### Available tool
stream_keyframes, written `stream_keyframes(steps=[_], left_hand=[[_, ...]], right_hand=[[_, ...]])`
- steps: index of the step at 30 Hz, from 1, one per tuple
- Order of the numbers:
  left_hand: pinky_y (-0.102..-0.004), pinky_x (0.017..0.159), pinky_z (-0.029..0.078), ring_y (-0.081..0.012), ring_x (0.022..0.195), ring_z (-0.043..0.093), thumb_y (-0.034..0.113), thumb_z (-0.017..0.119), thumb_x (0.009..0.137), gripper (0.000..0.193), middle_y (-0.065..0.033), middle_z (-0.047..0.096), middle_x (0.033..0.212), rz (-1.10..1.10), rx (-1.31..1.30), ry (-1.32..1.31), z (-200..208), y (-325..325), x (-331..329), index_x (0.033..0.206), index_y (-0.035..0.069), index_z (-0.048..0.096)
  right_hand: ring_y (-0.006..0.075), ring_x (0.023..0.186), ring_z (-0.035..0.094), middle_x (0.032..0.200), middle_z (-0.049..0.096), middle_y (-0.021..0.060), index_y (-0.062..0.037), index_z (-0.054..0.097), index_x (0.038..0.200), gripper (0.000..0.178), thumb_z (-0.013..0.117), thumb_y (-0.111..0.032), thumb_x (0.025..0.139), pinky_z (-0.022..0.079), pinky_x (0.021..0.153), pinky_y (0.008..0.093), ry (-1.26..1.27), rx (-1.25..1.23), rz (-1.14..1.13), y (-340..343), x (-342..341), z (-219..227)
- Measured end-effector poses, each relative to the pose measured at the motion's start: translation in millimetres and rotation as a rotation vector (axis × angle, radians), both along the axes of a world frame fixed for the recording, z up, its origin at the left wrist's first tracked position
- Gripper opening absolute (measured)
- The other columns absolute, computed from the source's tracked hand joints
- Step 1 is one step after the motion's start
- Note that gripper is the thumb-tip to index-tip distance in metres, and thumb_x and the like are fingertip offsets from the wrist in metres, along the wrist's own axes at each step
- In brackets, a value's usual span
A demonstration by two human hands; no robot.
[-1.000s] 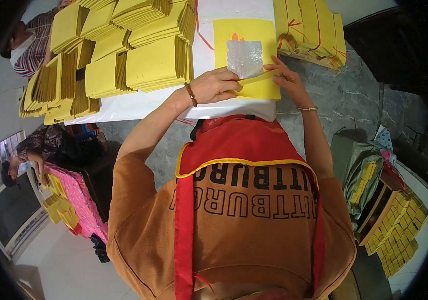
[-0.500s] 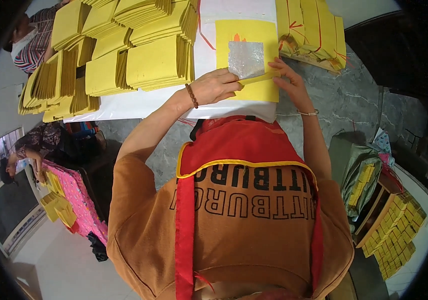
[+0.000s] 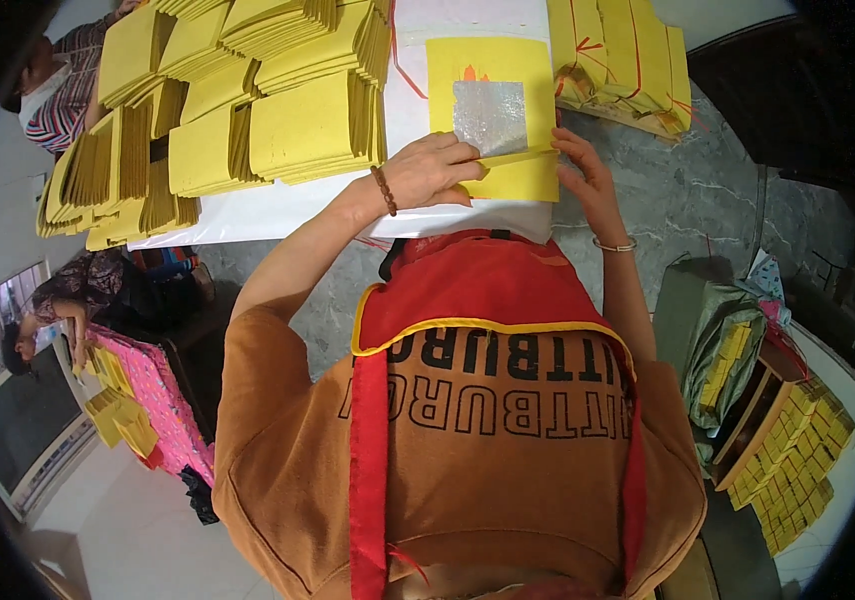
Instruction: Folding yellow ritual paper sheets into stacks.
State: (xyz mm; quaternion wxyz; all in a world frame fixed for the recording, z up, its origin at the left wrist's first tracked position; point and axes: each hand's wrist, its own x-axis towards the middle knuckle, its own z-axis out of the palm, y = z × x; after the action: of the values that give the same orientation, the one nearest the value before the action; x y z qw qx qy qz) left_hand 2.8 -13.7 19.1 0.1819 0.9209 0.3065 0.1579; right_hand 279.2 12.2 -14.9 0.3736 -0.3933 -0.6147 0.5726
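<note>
A yellow paper sheet (image 3: 442, 85) lies on the white-covered table, bearing a silver foil square (image 3: 490, 112) with small orange marks above it. Across the sheet, below the foil, runs a narrow folded strip (image 3: 520, 159). My left hand (image 3: 436, 172), with a brown bead bracelet, has its fingers curled over the left end of this strip. At the strip's right end, by the sheet's right edge, my right hand (image 3: 590, 180) holds the paper between thumb and fingers. Under my left fingers, part of the sheet is hidden.
Stacks of folded yellow paper (image 3: 313, 130) stand left of the sheet. Yellow bundles tied with red string (image 3: 628, 60) sit beyond the table's right edge. Two other people are at the left, one beside a pink-covered table (image 3: 163, 400). More yellow bundles (image 3: 793, 465) are at lower right.
My right hand has moved slightly down and right along the sheet's edge, its fingers drawing in at the strip's end. My left hand has stayed almost in place.
</note>
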Motion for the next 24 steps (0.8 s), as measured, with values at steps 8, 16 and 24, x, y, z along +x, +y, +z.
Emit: stream_keyframes(steps=[8,16,24], left_hand=[[-0.0368,0.077,0.048,-0.0283,0.089,0.057,0.009,0.057,0.079,0.012,-0.0129,0.055,0.109,0.139,0.081,-0.16,0.4,-7.4,5.4,0.089,0.003,0.054],[-0.0373,0.075,0.049,-0.0308,0.082,0.06,0.013,0.06,0.079,0.021,-0.0161,0.058,0.105,0.18,0.032,-0.15,-18.3,-10.1,0.3,0.095,0.004,0.05],[-0.0393,0.089,0.041,-0.0341,0.103,0.049,0.011,0.067,0.075,0.053,-0.0156,0.054,0.112,0.487,-0.212,-0.349,2.0,-8.6,-12.7,0.122,0.005,0.045]], right_hand=[[0.0219,0.125,0.037,0.134,0.041,0.0103,-0.0074,0.039,0.131,0.06,0.064,-0.014,0.076,0.029,0.102,0.0356,-0.026,-0.031,-0.17,-13.7,1.5,-5.4],[0.0244,0.131,0.029,0.132,0.042,0.0089,-0.0092,0.041,0.126,0.064,0.07,-0.007,0.069,0.022,0.107,0.0373,-0.182,0.403,-0.064,18.3,-28.2,-11.1],[0.0253,0.12,0.043,0.108,0.06,0.0073,-0.0042,0.059,0.096,0.018,0.062,-0.002,0.078,0.032,0.101,0.0365,-0.033,0.111,0.064,25.2,-25.4,-22.1]])
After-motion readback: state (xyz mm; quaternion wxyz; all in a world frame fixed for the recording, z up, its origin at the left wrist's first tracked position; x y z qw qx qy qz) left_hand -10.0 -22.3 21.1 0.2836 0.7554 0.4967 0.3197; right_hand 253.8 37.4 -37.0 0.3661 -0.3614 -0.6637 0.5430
